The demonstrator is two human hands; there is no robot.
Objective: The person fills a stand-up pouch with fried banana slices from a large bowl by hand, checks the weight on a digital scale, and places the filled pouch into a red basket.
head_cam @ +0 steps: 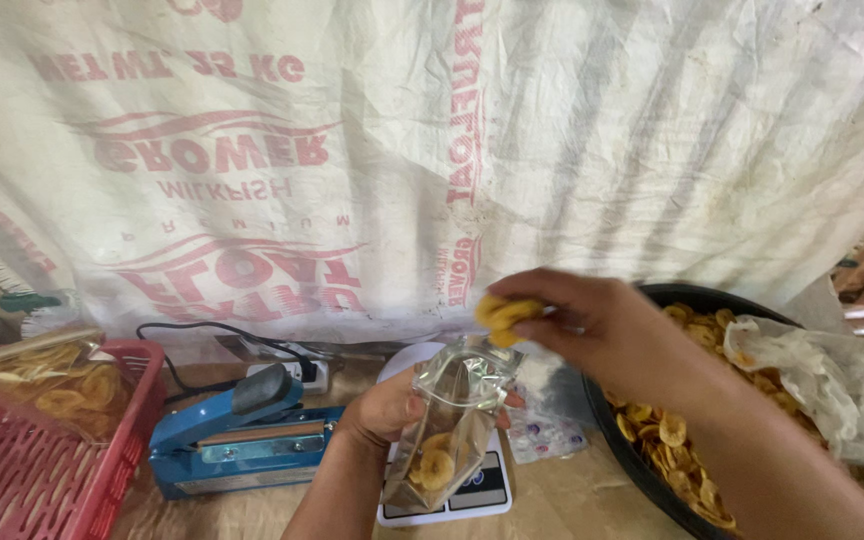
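My left hand [384, 410] grips a small clear plastic pouch [452, 420] by its side, held upright over a white kitchen scale [457, 495]. A few yellow banana chips lie in the pouch's bottom. My right hand [592, 320] pinches a small stack of banana chips [504, 314] just above the pouch's open mouth. A large black pan [607, 430] full of banana chips [667, 440] sits at the right under my right forearm.
A blue heat sealer [237, 440] with a black handle stands left of the scale, its cable running to a socket behind. A red plastic basket [47, 460] holds filled chip bags at the far left. Crumpled white paper [822, 380] lies in the pan. A white printed sack hangs as a backdrop.
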